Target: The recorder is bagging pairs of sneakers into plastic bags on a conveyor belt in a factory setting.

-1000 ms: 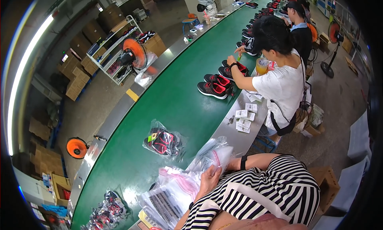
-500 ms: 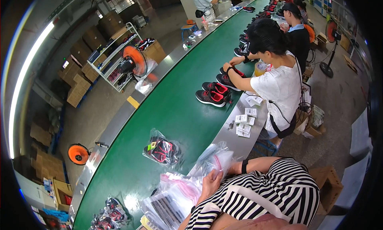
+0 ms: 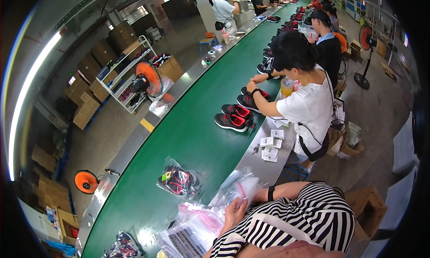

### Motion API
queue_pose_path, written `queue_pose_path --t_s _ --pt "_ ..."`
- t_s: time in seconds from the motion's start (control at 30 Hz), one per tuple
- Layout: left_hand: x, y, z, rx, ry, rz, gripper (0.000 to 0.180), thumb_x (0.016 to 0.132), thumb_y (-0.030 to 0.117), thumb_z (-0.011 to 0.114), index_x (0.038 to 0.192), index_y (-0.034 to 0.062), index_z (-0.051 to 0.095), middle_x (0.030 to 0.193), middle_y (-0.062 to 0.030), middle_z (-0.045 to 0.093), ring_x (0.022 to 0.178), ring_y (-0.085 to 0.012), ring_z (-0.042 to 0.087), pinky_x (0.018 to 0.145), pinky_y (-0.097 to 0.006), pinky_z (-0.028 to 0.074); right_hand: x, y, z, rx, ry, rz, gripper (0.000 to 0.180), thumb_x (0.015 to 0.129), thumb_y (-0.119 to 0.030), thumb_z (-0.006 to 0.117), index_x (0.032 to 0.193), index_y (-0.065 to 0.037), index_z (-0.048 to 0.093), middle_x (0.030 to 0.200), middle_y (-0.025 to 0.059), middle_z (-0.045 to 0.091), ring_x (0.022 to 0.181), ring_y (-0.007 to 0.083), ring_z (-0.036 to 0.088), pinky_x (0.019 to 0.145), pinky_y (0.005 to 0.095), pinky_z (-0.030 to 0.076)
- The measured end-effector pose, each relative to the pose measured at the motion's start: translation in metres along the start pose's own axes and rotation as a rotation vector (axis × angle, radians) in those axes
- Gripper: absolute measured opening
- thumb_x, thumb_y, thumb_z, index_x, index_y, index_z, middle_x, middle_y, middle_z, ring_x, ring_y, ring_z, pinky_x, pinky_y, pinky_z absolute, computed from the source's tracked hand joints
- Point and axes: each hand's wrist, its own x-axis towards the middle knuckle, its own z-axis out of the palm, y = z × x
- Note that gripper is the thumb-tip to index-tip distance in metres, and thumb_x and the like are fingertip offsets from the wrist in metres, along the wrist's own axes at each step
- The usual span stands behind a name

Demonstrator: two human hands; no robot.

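Observation:
My left hand (image 3: pixel 235 210) pinches the near edge of a clear plastic bag (image 3: pixel 242 189) with a pink zip strip. My right hand (image 3: pixel 258 195), below a black wristband, is at the bag's right side; the film and the bag hide its fingers. More clear bags (image 3: pixel 192 229) with pink strips lie in a stack beside my left hand, at the belt's near edge. Just beyond, a pair of black and red shoes (image 3: pixel 178 181) lies wrapped in clear plastic on the green conveyor belt (image 3: pixel 179 141). Another wrapped pair (image 3: pixel 122 247) is at the lower left.
A co-worker in a white shirt (image 3: pixel 309 99) handles dark shoes to my right along the belt. Unwrapped black and red sneakers (image 3: pixel 234 118) stand near that person. Small white cards (image 3: pixel 270 147) lie on the metal ledge (image 3: pixel 246 160). An orange fan (image 3: pixel 86 182) stands across the belt.
The whole view has shifted slightly, with the scene sitting a little lower and further left. My hands stay at the same plastic bag, its film slightly reshaped.

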Motion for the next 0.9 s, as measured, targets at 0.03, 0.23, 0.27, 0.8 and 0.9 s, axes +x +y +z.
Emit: queue_pose_path --t_s 0.03,0.23,0.27,0.8,0.9 --pt "0.0 0.0 -0.001 0.015 -0.007 -0.002 0.023 0.088 0.019 0.061 0.094 -0.003 0.06 0.072 -0.0014 0.059 0.07 -0.0064 0.046 0.062 -0.023 0.042 0.002 -0.003 0.002 -0.007 0.002 0.0 0.022 0.086 -0.014 0.048 0.098 -0.006 0.065 0.103 0.0136 0.063 0.091 0.0246 0.058 0.081 0.0345 0.046" --pt "0.002 -0.007 0.004 -0.092 0.014 0.063 0.026 0.089 0.02 0.06 0.074 0.0002 0.05 0.062 0.0032 0.044 0.063 -0.0064 0.036 0.053 -0.024 0.033 0.061 0.01 0.0 -0.029 0.014 -0.005 0.022 0.086 -0.014 0.048 0.098 -0.007 0.065 0.103 0.0135 0.063 0.091 0.0243 0.058 0.081 0.0343 0.046" --pt "0.001 -0.007 0.004 -0.095 0.013 0.062 0.026 0.089 0.02 0.06 0.074 0.0002 0.05 0.062 0.0032 0.044 0.063 -0.0064 0.036 0.053 -0.024 0.033 0.017 0.003 0.001 -0.031 0.015 -0.007 0.022 0.086 -0.014 0.048 0.098 -0.007 0.065 0.103 0.0135 0.063 0.091 0.0243 0.058 0.081 0.0343 0.046" --pt "0.002 0.001 0.001 -0.073 -0.003 0.023 0.023 0.088 0.019 0.061 0.078 -0.0006 0.055 0.066 0.0041 0.048 0.065 -0.0065 0.039 0.055 -0.023 0.034 0.009 0.006 0.013 -0.049 0.061 -0.045 0.022 0.088 -0.013 0.046 0.098 -0.007 0.065 0.103 0.0131 0.063 0.09 0.0235 0.058 0.081 0.0337 0.046" --pt "0.002 0.003 0.0 -0.113 -0.016 0.017 0.023 0.088 0.019 0.06 0.079 -0.0013 0.055 0.067 0.0037 0.05 0.065 -0.0068 0.04 0.056 -0.023 0.035 0.004 0.009 0.016 -0.048 0.075 -0.061 0.022 0.088 -0.013 0.046 0.098 -0.007 0.065 0.103 0.013 0.063 0.09 0.0234 0.058 0.081 0.0336 0.046"
